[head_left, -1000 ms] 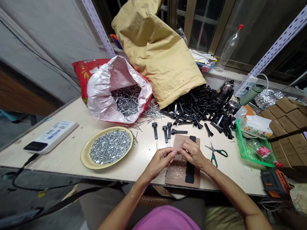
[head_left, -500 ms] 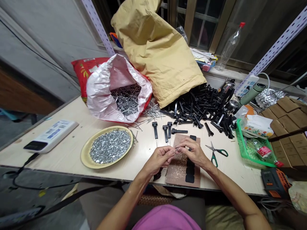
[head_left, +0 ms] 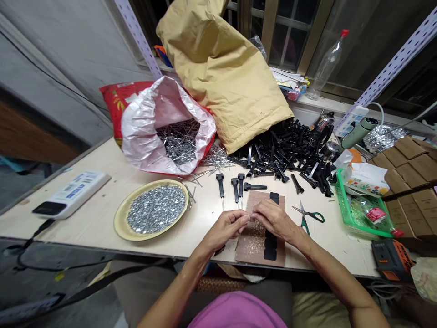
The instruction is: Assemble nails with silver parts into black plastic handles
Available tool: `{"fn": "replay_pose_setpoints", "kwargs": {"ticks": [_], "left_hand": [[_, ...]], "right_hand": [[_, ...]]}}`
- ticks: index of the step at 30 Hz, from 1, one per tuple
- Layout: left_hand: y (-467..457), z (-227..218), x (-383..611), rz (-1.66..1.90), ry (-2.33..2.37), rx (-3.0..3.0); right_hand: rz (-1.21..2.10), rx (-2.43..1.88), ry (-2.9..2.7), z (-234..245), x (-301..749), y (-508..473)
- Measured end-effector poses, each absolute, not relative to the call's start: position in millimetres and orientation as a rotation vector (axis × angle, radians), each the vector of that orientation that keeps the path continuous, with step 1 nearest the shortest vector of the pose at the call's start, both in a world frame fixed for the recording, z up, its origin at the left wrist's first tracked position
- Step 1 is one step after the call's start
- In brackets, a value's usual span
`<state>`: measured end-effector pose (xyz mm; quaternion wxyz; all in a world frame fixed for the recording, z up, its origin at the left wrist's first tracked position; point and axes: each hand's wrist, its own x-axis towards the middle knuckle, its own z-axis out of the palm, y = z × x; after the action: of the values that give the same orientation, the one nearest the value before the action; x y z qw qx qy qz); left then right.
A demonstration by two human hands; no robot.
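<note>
My left hand [head_left: 228,228] and my right hand [head_left: 275,219] meet fingertip to fingertip over a brown board [head_left: 259,246] at the table's near edge. Both are pinched on a thin metal pin [head_left: 251,215] between them. A black part shows under my left hand. Black strips [head_left: 270,243] lie on the board. Three assembled black pieces with pins [head_left: 235,187] lie just beyond my hands. A yellow plate of small silvery washers [head_left: 154,208] sits to the left. A white-lined bag of metal pins [head_left: 177,141] stands behind it.
A tan sack [head_left: 225,73] spills a heap of black plastic parts [head_left: 290,152]. Green-handled scissors [head_left: 307,216] lie right of the board, then a green basket [head_left: 358,205] and cardboard boxes [head_left: 406,168]. A power strip [head_left: 70,193] lies far left. A plastic bottle [head_left: 324,68] stands at the window.
My hands have stayed over the board with small finger movements; half a second ago they were lifted slightly with the pin showing, and now they sit lower and closer together.
</note>
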<state>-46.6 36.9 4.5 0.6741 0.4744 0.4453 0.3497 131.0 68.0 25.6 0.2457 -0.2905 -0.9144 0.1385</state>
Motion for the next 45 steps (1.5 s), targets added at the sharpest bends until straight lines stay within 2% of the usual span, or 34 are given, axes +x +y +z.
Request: {"fn": "replay_pose_setpoints", "kwargs": {"ticks": [5, 10, 15, 19, 26, 32, 39, 45], "left_hand": [[35, 5, -44, 0.774, 0.989, 1.123], [33, 10, -39, 0.821, 1.042, 1.216], [36, 8, -39, 0.788, 1.004, 1.107], [37, 5, -40, 0.776, 0.985, 1.065], [33, 8, -38, 0.778, 1.012, 1.203], [36, 9, -35, 0.781, 1.010, 1.143], [34, 9, -34, 0.817, 1.022, 1.199], [30, 13, -29, 0.943, 1.086, 1.094]], "right_hand": [[0.116, -0.737, -2.611, 21, 132, 71], [0.285, -0.837, -2.535, 16, 134, 72], [0.423, -0.951, -2.493, 31, 139, 71], [0.323, -0.789, -2.573, 35, 140, 73], [0.150, -0.761, -2.609, 18, 133, 76], [0.378, -0.941, -2.572, 30, 133, 72], [0.268, -0.839, -2.630, 24, 135, 75], [0.702, -1.074, -2.272, 22, 131, 70]]}}
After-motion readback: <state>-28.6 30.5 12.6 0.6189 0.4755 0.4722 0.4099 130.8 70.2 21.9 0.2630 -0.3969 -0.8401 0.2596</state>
